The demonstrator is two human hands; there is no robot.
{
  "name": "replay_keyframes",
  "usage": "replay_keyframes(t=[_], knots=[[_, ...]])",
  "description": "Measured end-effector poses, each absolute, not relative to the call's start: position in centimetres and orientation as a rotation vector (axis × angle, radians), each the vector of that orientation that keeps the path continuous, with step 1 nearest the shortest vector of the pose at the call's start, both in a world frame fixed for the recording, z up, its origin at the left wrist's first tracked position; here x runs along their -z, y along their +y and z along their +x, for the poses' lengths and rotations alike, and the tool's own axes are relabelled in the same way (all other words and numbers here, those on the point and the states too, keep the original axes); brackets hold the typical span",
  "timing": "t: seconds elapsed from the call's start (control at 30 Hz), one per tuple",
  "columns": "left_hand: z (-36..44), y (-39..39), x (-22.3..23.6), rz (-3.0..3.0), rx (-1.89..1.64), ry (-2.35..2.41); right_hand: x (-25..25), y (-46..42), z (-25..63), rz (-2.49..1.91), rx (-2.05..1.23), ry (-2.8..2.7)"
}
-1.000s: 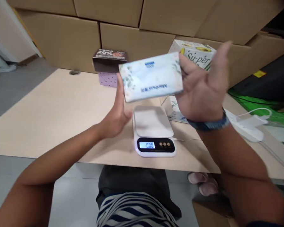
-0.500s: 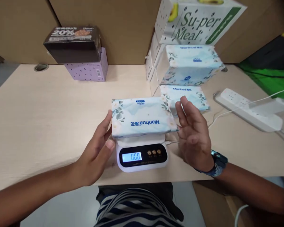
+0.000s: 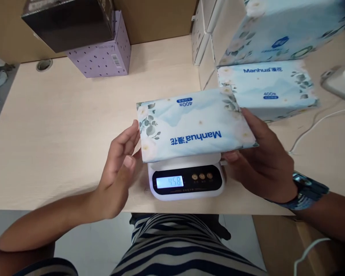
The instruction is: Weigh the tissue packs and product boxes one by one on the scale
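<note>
A pale blue, floral Manhua tissue pack (image 3: 189, 122) sits over a white digital scale (image 3: 186, 194), slightly tilted, hiding most of its platform. The scale's lit display (image 3: 169, 182) appears to read 4.58. At the pack's left end is my left hand (image 3: 115, 176), its thumb apart from the fingers and its fingertips by the edge; contact there is hard to make out. My right hand (image 3: 264, 161) grips the pack's right end, fingers along the side and thumb at the lower front corner.
Behind to the right, another Manhua pack (image 3: 264, 84) lies under a larger tissue pack (image 3: 276, 34), beside white boxes (image 3: 201, 38). A black box (image 3: 71, 27) rests on a purple box (image 3: 100, 59) at the back left. A white power strip (image 3: 339, 82) and cable are at the right.
My right hand has closed on the pack's right end. The pack has turned slightly, its right end higher in view. The display went from 0.00 to about 4.58. The view has shifted closer.
</note>
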State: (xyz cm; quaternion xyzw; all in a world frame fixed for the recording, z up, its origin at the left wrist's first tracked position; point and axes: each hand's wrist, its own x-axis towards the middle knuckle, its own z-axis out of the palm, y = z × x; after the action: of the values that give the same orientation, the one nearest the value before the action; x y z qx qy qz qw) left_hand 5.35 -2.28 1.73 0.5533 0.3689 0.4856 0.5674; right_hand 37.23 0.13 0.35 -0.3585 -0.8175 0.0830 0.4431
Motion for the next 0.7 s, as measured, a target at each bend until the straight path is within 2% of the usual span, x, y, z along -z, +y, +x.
replay_keyframes(t=[0.2,0.43,0.7], knots=[[5.3,-1.0,-1.1,1.086,-1.218,0.865,0.1,0.2,37.5,-0.892,-0.218,-2.002],[5.2,-0.2,-0.8,1.174,-1.245,0.771,-0.1,0.5,37.5,-0.812,-0.154,-2.0],[4.2,2.2,-0.3,1.226,-1.256,0.936,1.4,0.6,36.6,-0.716,-0.241,-1.812]])
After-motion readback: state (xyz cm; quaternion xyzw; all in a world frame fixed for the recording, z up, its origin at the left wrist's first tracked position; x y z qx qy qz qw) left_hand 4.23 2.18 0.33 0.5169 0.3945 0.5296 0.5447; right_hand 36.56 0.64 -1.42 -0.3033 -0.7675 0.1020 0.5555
